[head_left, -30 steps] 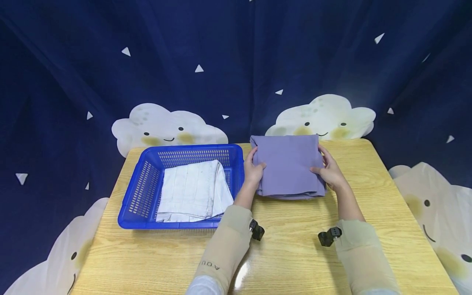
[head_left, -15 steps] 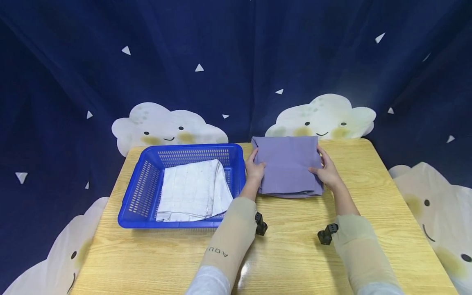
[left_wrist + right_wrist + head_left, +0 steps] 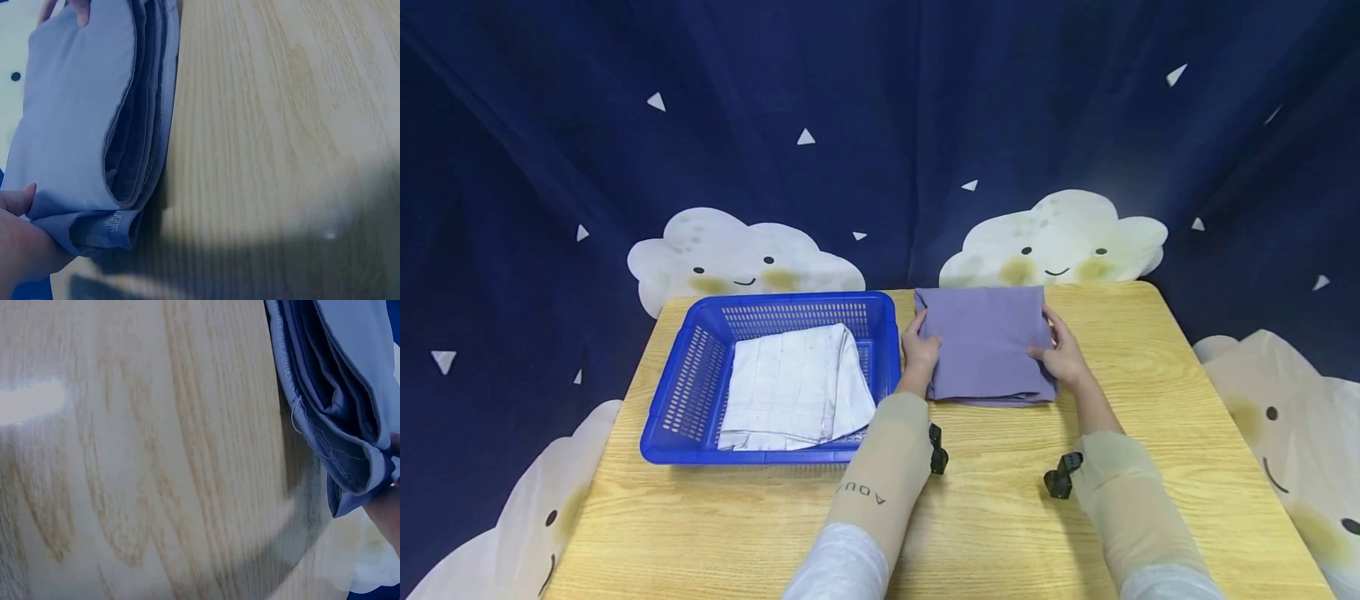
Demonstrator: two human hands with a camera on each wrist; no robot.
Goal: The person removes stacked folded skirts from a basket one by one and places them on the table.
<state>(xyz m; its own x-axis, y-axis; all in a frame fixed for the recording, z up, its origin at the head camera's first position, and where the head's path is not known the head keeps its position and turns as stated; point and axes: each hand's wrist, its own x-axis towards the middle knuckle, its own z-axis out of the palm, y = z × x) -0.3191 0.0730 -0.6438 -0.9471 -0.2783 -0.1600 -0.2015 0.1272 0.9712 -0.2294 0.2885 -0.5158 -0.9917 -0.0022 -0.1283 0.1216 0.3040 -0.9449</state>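
Note:
A folded purple cloth [image 3: 985, 346] lies at the far part of the table, its several layers and a stitched hem showing along the near edge in both wrist views. My left hand [image 3: 920, 348] grips its left side, thumb on top and fingers round the edge. On the opposite side my right hand [image 3: 1064, 354] holds it the same way, with the thumb pressing on the upper face. In the left wrist view, the left thumb [image 3: 19, 199] sits on the purple fabric near a corner. The fingertips under the cloth are hidden.
Left of the cloth stands a blue plastic basket [image 3: 658, 417] with slotted walls, and a folded white cloth [image 3: 782, 383] lies in it. Its right rim is close beside my left hand. The wooden table [image 3: 985, 533] ends at a dark blue curtain [image 3: 880, 108] with cloud prints.
The purple cloth has come slightly nearer to me, its far edge now lower in the head view. Both hands keep their hold, and the left forearm has shifted right.

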